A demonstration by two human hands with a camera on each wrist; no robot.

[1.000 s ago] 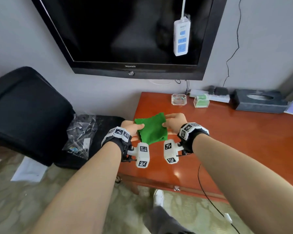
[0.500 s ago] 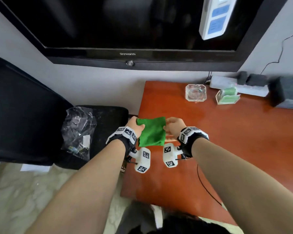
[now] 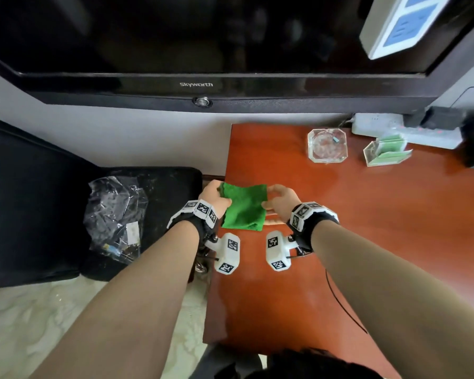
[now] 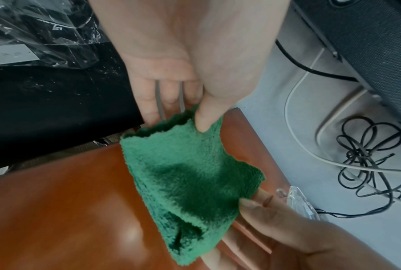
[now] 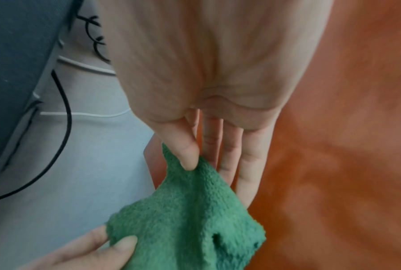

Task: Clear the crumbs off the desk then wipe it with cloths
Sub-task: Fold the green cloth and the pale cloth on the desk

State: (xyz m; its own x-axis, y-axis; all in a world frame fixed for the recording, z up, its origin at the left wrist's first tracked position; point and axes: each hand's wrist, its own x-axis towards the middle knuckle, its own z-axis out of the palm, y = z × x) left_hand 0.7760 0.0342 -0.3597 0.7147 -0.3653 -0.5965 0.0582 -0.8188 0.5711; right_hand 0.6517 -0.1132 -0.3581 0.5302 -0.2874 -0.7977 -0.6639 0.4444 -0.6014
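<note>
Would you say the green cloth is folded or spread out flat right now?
Folded: the green cloth shows doubled layers at its edge, pinched between left hand and right hand.

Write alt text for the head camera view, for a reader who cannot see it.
Two bare hands hold a small green cloth stretched between them above the left end of a red-brown desk, the left hand and right hand each pinching one side. A glass ashtray sits farther back, under a wall-mounted television.
</note>
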